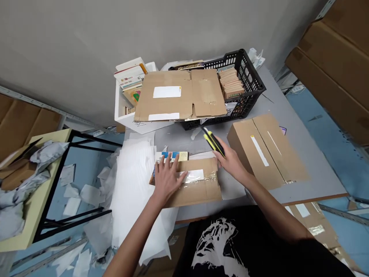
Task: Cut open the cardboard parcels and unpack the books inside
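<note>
My left hand (166,177) lies flat with spread fingers on a small cardboard box (196,194), which has clear tape and a white label (193,176) on top. My right hand (229,159) is closed around a yellow and black utility knife (212,141), held above the box's right end and pointing up and away. Part of a blue and cream printed item (181,156), perhaps a book, shows beyond the box, under my left fingertips. A stack of white foam sheets (134,192) lies to the left, partly beneath the box.
Behind, a flattened cardboard piece (170,79) rests across a white bin (127,122) of books and a black plastic crate (250,96). A closed carton (263,148) stands at right, a phone (283,130) beside it. Scraps litter the blue floor at left; a yellow-topped table (31,227) stands there.
</note>
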`<state>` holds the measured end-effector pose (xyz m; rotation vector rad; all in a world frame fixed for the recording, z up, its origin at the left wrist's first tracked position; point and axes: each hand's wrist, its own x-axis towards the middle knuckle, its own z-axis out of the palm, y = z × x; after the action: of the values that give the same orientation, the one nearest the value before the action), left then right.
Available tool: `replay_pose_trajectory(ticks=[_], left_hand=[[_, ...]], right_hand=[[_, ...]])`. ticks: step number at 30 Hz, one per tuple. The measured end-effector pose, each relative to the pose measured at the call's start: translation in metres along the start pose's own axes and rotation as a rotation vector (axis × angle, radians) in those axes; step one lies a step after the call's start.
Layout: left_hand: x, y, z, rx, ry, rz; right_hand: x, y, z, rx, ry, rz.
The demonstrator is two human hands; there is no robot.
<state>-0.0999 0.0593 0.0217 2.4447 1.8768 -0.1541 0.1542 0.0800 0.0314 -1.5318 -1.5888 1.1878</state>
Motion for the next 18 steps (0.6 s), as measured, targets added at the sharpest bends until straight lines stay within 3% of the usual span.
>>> replay_pose_trajectory(ticks=[3,6,8,18], left_hand=[[0.012,-0.023,0.024,0.043,-0.019,-0.065],[0.011,-0.04,0.037,0.064,0.009,-0.166],[0.011,-0.047,0.039,0.06,0.026,-0.21],[0.01,-0.063,0.041,-0.005,0.03,-0.356]], right_hand=[[-0.057,0.02,-0.013,0.145,0.024,0.216],[-0.099,0.034,-0.005,0.26,-0.044,0.347],[-0.112,0.036,0.004,0.302,-0.087,0.401],[-0.066,0.024,0.02,0.297,-0.226,0.364]])
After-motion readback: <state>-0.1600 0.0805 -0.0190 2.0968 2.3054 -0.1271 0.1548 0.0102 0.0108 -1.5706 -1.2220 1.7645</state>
